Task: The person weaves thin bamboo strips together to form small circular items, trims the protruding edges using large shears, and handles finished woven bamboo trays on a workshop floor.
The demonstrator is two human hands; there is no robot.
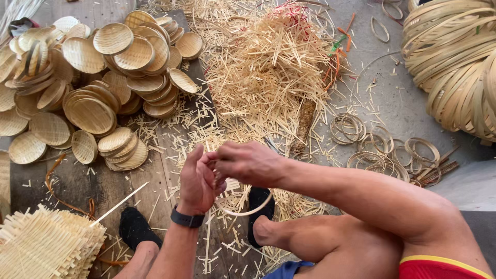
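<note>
Bamboo hoop (247, 211) hangs over the floor's near edge, pinched at its top by our left hand (198, 182) and right hand (248, 163); it seems light, springy, best held by the rim.

1. The left hand (197, 182) sits low at the centre of the view, back turned to the camera, fingers curled inward and closed in a pinch at the top.
2. The left wrist carries a dark band, and the bare left forearm rises from the bottom edge, nearly upright.
3. The right hand (248, 163) lies just beside the left, touching it at the fingertips, knuckles up and fingers folded shut.
4. The bare right forearm stretches in from the lower right, elbow bent, crossing above a raised bare knee.
5. Both feet wear black socks.
</note>
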